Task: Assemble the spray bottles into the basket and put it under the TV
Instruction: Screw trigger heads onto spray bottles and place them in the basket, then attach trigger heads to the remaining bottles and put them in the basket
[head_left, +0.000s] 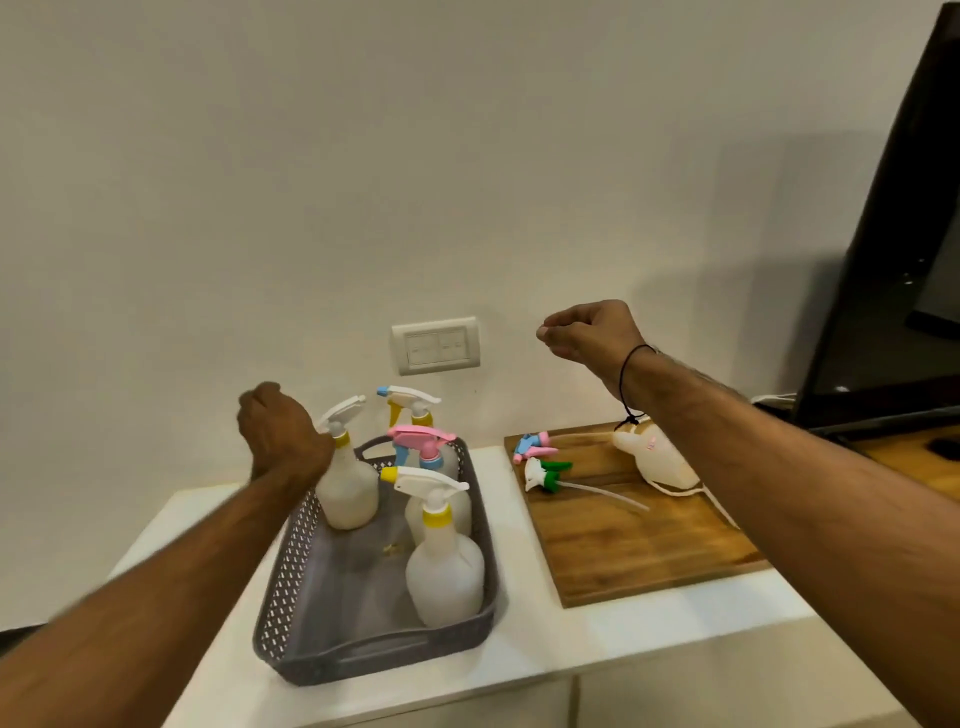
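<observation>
A grey perforated basket (291, 582) stands on the white counter and holds several white spray bottles with sprayer heads on. The nearest one (444, 566) has a white and yellow head. My left hand (278, 431) hovers in a loose fist above the basket's far left corner, just beside a bottle with a white head (347, 493), holding nothing. My right hand (592, 332) is raised in front of the wall with its fingers curled shut and nothing in it. On the wooden board (623, 540) lie a pink and blue sprayer head (532, 447), a white and green sprayer head (543, 474) with its tube, and a headless white bottle (657, 457) on its side.
A black TV (893, 249) stands at the right, its lower edge above the wooden surface. A white wall socket (436, 345) sits behind the basket. The counter's front edge (467, 691) runs close below the basket.
</observation>
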